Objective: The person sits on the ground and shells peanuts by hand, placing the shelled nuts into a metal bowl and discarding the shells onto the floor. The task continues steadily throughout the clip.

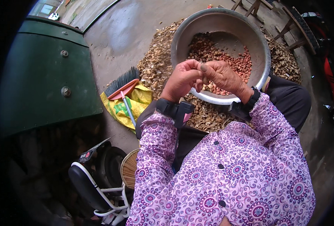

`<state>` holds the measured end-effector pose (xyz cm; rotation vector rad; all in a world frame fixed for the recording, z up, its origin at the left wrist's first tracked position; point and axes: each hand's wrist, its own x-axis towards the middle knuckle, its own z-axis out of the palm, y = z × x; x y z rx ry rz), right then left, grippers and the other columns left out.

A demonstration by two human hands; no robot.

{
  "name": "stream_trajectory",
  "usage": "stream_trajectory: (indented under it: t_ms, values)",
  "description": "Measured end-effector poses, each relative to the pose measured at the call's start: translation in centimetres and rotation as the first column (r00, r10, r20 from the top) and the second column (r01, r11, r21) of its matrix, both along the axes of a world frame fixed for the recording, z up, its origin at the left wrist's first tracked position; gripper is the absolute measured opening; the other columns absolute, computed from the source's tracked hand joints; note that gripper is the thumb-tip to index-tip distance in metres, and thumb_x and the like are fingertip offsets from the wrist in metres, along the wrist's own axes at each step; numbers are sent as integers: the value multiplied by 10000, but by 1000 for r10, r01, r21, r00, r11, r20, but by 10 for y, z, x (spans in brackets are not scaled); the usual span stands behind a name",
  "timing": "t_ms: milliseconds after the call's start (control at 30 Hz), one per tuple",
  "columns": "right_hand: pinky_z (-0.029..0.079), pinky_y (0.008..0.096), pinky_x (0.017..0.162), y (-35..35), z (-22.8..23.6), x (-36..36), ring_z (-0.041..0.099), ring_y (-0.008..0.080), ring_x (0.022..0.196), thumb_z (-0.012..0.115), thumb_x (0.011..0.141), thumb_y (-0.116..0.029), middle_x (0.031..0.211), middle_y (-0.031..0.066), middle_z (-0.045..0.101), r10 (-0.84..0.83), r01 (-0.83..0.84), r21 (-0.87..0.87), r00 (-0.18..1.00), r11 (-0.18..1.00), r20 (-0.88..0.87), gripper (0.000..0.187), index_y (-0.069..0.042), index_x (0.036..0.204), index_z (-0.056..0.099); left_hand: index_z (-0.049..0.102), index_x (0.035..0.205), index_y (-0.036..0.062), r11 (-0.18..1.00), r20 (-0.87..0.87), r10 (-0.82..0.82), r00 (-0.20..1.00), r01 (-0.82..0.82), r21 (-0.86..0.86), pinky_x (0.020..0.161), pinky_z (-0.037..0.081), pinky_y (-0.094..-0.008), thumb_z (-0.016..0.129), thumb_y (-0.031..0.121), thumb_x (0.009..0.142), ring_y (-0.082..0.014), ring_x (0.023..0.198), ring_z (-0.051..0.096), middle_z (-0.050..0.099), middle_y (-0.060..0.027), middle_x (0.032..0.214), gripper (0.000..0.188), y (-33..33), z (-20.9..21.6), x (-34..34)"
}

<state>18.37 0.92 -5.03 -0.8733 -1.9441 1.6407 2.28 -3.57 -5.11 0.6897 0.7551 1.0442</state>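
My left hand (180,78) and my right hand (224,76) meet fingertip to fingertip above the near side of a wide metal basin (265,60). Both are closed in a pinch. What lies between the fingertips is small and mostly hidden, so I cannot make it out. Inside the basin, reddish shelled peanuts (243,64) spread along the right and near side. Darker brown peanuts, apparently in their shells (201,48), sit toward the left. A dark band circles each wrist.
Empty peanut shells (157,56) heap around the basin. A broom (123,88) lies on a yellow sack (140,96) to the left, by a green metal panel (50,75). A white-framed seat (91,184) stands lower left. A wooden bench (297,30) is at the far right.
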Motion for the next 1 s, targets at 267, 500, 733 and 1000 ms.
stream_trajectory:
  t_ms: [267,500,733,1000]
  values:
    - [434,325,525,9,-12,6,551,231,600,541,719,-161,654,78,526,118,-68,604,992,794,-44,439,-72,1146,494,519,766,22,994,-10,96,995,-96,-45,409,435,-212,530,31,732,-107,468,528,580,-98,643,37,3,-4,10]
    - [379,312,519,6,-3,33,501,181,557,396,883,-174,614,100,516,-119,71,466,990,882,75,267,25,794,551,535,749,13,986,10,84,996,-81,-147,379,392,-231,572,108,699,-131,451,505,555,-80,636,114,13,-12,45]
    - [359,185,481,30,-11,53,446,46,545,386,914,-341,613,-37,460,-298,296,-35,950,954,-93,324,-76,760,490,501,702,26,982,59,190,980,-190,-1,346,394,-244,576,129,695,-122,410,486,531,-80,555,128,37,-2,73]
    - [427,266,803,69,8,82,494,145,1004,404,841,-527,1148,69,483,-378,293,-442,918,848,-117,623,-50,1240,367,582,645,12,973,267,229,936,-227,-40,368,394,-242,585,106,665,-124,431,504,530,-55,536,96,87,-6,129]
